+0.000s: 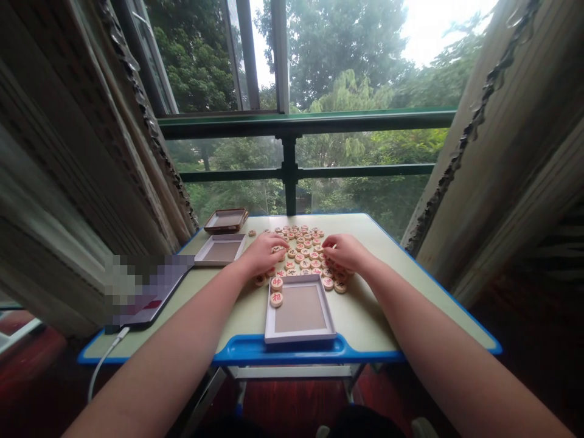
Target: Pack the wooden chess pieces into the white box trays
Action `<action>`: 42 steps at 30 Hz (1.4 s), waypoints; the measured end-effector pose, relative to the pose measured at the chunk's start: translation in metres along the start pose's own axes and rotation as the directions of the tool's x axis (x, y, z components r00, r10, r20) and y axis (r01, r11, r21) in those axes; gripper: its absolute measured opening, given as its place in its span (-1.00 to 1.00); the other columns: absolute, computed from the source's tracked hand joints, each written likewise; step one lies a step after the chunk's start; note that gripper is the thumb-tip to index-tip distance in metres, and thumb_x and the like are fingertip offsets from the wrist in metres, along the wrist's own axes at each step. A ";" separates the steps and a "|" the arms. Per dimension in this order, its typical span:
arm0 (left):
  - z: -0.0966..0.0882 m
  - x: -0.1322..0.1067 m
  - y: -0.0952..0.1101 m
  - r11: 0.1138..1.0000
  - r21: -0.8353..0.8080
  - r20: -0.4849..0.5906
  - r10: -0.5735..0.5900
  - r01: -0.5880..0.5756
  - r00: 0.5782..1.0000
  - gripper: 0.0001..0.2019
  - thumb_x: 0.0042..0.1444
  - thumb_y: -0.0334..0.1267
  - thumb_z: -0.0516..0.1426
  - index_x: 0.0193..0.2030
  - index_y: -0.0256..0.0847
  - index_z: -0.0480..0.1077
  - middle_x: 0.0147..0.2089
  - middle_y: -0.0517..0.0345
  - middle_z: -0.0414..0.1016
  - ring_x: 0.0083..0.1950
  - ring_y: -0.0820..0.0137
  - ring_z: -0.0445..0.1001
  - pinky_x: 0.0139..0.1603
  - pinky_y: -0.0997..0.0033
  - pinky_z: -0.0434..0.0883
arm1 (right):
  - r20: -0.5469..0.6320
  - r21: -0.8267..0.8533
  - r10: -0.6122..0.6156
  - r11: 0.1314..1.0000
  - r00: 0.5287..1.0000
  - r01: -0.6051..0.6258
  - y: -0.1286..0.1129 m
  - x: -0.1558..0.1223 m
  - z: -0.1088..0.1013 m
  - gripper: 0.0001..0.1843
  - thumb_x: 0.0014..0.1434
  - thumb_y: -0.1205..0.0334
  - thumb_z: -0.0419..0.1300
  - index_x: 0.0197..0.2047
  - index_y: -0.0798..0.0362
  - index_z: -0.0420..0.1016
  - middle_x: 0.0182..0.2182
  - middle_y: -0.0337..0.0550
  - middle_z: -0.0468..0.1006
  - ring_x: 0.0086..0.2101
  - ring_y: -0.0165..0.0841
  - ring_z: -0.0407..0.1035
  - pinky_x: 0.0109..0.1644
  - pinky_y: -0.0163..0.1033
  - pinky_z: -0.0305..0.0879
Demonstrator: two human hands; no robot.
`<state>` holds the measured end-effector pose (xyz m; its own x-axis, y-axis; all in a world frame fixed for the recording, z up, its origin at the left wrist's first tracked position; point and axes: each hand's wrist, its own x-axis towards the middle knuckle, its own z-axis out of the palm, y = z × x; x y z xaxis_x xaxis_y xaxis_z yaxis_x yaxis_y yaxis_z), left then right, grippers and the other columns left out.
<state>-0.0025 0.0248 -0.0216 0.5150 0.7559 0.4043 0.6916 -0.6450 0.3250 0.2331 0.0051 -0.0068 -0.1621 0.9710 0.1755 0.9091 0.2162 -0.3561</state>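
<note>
Round pale wooden discs [298, 249] lie on the pale green table top [401, 286]. Each one carries a single Chinese character on its upper face, red wherever the colour can be made out. Only two are legible, both at the left rim of the white-rimmed shallow tray [300, 337]. The upper disc [276, 283] reads 帅 in red. The lower disc [276, 298] reads 相 in red. Characters on the remaining discs are too small to read.
</note>
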 end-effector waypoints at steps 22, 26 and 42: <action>0.005 -0.001 -0.001 0.999 -0.019 0.070 0.032 -0.030 0.997 -0.78 0.05 -0.35 0.04 -0.27 -0.20 0.52 -0.19 0.09 0.54 -0.12 0.35 0.44 -0.02 0.38 0.35 | -0.147 -0.088 -0.070 0.995 0.987 0.057 0.014 0.011 0.011 -0.67 0.04 0.36 0.03 -0.20 0.00 0.56 -0.23 -0.09 0.48 -0.20 -0.28 0.25 -0.05 -0.24 0.12; 0.008 0.000 -0.003 0.996 -0.015 0.104 0.089 -0.088 0.991 -0.76 0.07 -0.36 0.02 -0.22 -0.20 0.51 -0.14 0.07 0.52 -0.07 0.34 0.42 0.01 0.36 0.33 | -0.131 -0.085 -0.014 0.996 0.991 0.003 0.012 0.009 0.008 -0.68 0.03 0.34 0.04 -0.23 0.01 0.57 -0.25 -0.07 0.48 -0.21 -0.27 0.29 -0.08 -0.26 0.16; 0.012 -0.004 0.011 1.000 0.010 0.240 -0.017 0.015 0.970 -0.64 0.14 0.02 -0.04 0.01 0.10 0.40 0.27 0.24 0.17 0.31 0.01 -0.11 0.24 -0.13 -0.15 | -0.043 0.025 -0.225 0.974 0.973 0.226 0.000 0.003 0.005 -0.80 0.04 0.20 0.14 -0.34 -0.02 0.59 -0.30 -0.13 0.52 -0.21 -0.28 0.31 -0.04 -0.24 0.15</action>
<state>0.0091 0.0161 -0.0295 0.6095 0.7718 0.1811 0.7046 -0.6321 0.3226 0.2307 0.0087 -0.0109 -0.3456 0.8922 0.2908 0.8391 0.4325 -0.3298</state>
